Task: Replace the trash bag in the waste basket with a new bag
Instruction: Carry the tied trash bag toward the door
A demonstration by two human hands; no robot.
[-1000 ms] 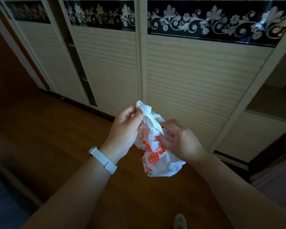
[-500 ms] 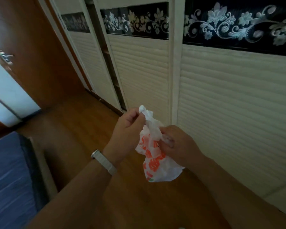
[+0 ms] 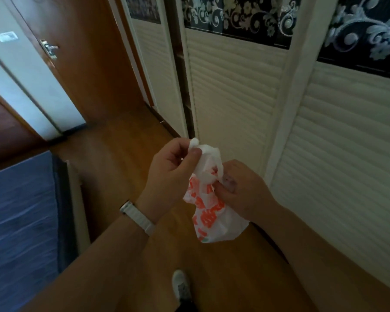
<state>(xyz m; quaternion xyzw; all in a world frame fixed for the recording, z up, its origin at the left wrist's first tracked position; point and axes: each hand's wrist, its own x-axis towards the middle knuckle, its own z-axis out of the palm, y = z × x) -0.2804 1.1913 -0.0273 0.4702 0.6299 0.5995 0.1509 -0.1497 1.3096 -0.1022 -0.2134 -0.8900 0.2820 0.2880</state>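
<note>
**While pinched at its neck, a white bag [image 3: 214,219] hangs over the wooden floor [image 3: 122,154]**

Where its crumpled top bunches up, the left hand [image 3: 169,174] — a white watch [image 3: 137,217] on that wrist — pinches the plastic between thumb and curled fingers. Just beside it, the right hand [image 3: 243,194] grips the neck lower down, fingers curled in. Orange print covers the bag's belly, which hangs free before cream slatted wardrobe doors [image 3: 234,97].
</note>
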